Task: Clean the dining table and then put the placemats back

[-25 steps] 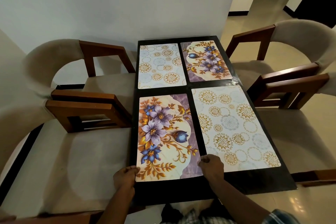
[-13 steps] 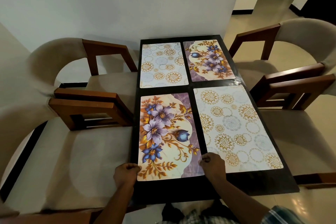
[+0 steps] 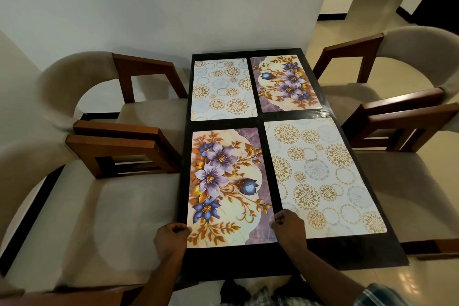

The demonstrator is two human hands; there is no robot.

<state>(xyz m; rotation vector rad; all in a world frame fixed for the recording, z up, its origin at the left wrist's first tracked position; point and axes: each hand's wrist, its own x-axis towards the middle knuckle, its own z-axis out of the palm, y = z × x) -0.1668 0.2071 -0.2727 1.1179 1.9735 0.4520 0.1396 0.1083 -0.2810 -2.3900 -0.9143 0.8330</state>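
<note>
A black dining table (image 3: 231,263) carries placemats in two rows. The near left floral placemat (image 3: 226,186) lies flat, purple and blue flowers on cream. My left hand (image 3: 171,236) pinches its near left corner, and my right hand (image 3: 289,226) pinches its near right edge. Beside it lies the near right placemat (image 3: 320,176) with gold circles. At the far end are a gold-circle placemat (image 3: 222,89) on the left and a second floral placemat (image 3: 285,83) on the right.
Two beige cushioned chairs with wooden arms (image 3: 116,154) press against the table's left side, two more (image 3: 397,119) on the right. A white wall stands just behind the table's far end. Tiled floor (image 3: 347,32) and a dark doorway lie at the back right.
Both hands stay on the near floral placemat's near corners, fingers curling tighter. The mat has barely shifted. The view has moved slightly.
</note>
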